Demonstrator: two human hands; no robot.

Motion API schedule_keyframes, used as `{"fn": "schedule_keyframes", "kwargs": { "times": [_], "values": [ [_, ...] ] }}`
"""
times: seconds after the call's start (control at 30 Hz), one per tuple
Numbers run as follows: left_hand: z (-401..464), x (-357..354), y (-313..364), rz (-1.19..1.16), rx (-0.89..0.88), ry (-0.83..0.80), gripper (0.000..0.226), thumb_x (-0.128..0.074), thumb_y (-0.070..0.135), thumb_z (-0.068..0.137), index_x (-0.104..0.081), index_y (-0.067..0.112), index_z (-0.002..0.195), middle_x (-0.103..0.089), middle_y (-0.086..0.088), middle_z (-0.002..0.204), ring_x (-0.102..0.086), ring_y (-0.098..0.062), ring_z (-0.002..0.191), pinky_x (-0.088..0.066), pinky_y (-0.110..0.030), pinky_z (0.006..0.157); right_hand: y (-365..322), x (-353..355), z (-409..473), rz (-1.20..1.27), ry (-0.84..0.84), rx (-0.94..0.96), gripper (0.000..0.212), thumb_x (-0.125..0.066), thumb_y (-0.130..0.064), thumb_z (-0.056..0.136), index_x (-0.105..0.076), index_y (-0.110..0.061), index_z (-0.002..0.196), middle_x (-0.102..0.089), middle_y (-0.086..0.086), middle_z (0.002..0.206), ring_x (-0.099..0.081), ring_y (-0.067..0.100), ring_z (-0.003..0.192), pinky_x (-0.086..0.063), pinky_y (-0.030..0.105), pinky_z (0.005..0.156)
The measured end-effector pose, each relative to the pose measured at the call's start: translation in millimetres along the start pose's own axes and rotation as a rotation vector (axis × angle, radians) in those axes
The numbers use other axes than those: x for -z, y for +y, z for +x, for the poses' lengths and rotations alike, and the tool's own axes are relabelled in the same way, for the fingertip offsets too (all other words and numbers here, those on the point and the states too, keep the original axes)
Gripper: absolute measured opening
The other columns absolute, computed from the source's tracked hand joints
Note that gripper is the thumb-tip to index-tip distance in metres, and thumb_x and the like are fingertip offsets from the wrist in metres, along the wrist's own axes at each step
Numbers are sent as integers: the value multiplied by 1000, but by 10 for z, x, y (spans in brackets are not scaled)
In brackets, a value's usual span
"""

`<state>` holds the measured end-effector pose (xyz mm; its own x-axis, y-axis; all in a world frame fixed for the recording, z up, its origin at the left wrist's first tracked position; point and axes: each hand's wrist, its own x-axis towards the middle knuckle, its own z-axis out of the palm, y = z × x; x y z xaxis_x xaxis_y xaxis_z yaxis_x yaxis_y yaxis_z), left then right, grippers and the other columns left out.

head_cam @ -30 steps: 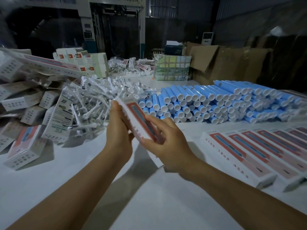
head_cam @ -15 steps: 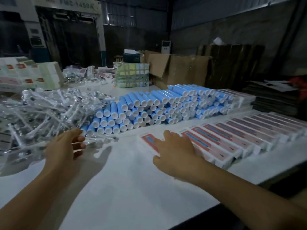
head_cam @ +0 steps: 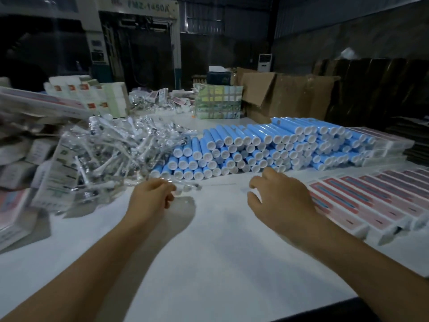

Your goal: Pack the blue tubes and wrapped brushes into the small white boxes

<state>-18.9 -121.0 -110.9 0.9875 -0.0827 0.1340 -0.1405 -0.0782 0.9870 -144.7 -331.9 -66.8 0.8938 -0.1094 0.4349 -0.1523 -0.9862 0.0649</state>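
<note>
Both hands have shifted since half a second ago: the right hand (head_cam: 282, 201) has lifted off the row of boxes it was pressing and now hovers just left of them, while the left hand (head_cam: 151, 198) has drawn its fingers in at the near edge of the brush pile.

Left hand: fingers curled, tips pinching a clear-wrapped brush (head_cam: 185, 185) that lies flat on the white tabletop (head_cam: 209, 263), its wrapper poking out to the right of the knuckles. Exact grip is partly hidden by the fingers.

Right hand: palm down, fingers loosely bent and apart, holding nothing; fingertips near the front row of tubes, not touching them.

Heap of clear-plastic-wrapped white brushes (head_cam: 120, 154) sits far left of centre, loosely tangled. Just beside it, to the right, stack of light-blue cylindrical tubes with white caps (head_cam: 255, 147), lying on their sides in several layers, caps facing the camera.

Row of long flat white boxes with red-and-blue printed panels (head_cam: 371, 201) lies side by side on the right of the table, near the right hand. More of the same boxes stacked behind the right end of the tubes. Pile of small white cartons (head_cam: 21, 159), jumbled, at the far left edge, some tilted.

Behind the table: brown corrugated cardboard cartons (head_cam: 285, 94), a wrapped pale bundle (head_cam: 218, 103), dim warehouse wall.
</note>
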Motion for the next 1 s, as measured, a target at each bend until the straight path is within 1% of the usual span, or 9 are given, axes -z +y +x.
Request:
{"fn": "schedule_keyframes", "kwargs": {
  "times": [0.07, 0.13, 0.23, 0.4, 0.47, 0.57, 0.7, 0.87, 1.0],
  "values": [
    [-17, -27, -30, 106, -20, -36, 23, -60, 6, 86, -68, 12, 65, -58, 1, 51, -48, -12, 48, -39, -24, 51, -243, -28, 104, 198, 106, 90, 21, -45, -31, 93, -62, -19, 88, -52, -3, 82, -48, 18, 66, -28, 28, 55],
    [-18, -45, -39, 166, -42, -41, 25, -60, 7, 84, -68, 16, 63, -58, 4, 47, -48, -8, 42, -39, -20, 46, -485, -109, 260, 316, 137, 160, 21, -48, -27, 92, -61, -16, 80, -54, -2, 73, -48, 19, 61, -28, 28, 52],
    [-12, -41, -32, 213, -57, -33, 25, -60, 8, 81, -66, 19, 59, -57, 7, 45, -47, -4, 41, -37, -21, 48, -783, -317, 486, 397, 98, 167, 20, -46, -24, 93, -58, -16, 79, -56, -1, 73, -50, 22, 68, -31, 32, 56],
    [-4, -11, -37, 235, -42, -56, 23, -57, 9, 78, -64, 18, 58, -55, 9, 45, -50, -9, 48, -41, -27, 56, -944, -667, 551, 425, -89, 235, 17, -44, -25, 95, -60, -20, 91, -62, 1, 88, -57, 23, 80, -34, 30, 63],
    [-6, -15, -30, 255, -44, -72, 22, -57, 10, 78, -63, 17, 59, -55, 8, 47, -52, -14, 54, -46, -34, 61, -925, -723, 556, 429, -105, 251, 13, -46, -26, 94, -56, -26, 85, -61, -2, 85, -53, 19, 75, -33, 28, 60],
    [-40, -21, -5, 288, -45, -84, 20, -56, 10, 79, -63, 18, 62, -56, 5, 54, -55, -18, 62, -52, -41, 68, -902, -773, 570, 450, -99, 246, 19, -48, -25, 93, -46, -29, 75, -53, -7, 74, -48, 13, 66, -26, 20, 51],
    [-52, 72, 124, 321, -51, -110, 17, -57, 10, 82, -65, 15, 68, -59, 1, 62, -56, -18, 66, -52, -37, 73, -871, -787, 572, 447, -120, 230, 16, -51, -22, 92, -56, -24, 77, -55, -6, 72, -49, 11, 64, -29, 21, 51],
    [27, 568, 440, 416, -91, -67, 17, -58, 11, 87, -66, 12, 73, -64, -10, 70, -59, -21, 65, -55, -37, 69, -850, -814, 561, 506, -84, 233, 21, -55, -19, 90, -58, -24, 70, -57, -3, 65, -52, 11, 61, -42, 33, 55],
    [-122, 1414, 554, 621, -138, 69, 20, -57, 14, 87, -65, 13, 68, -62, -2, 62, -57, -15, 57, -51, -32, 59, -803, -919, 607, 494, -119, 198, 22, -57, -26, 88, -55, -33, 67, -58, -6, 62, -54, 9, 58, -46, 36, 55]
  ]
}}
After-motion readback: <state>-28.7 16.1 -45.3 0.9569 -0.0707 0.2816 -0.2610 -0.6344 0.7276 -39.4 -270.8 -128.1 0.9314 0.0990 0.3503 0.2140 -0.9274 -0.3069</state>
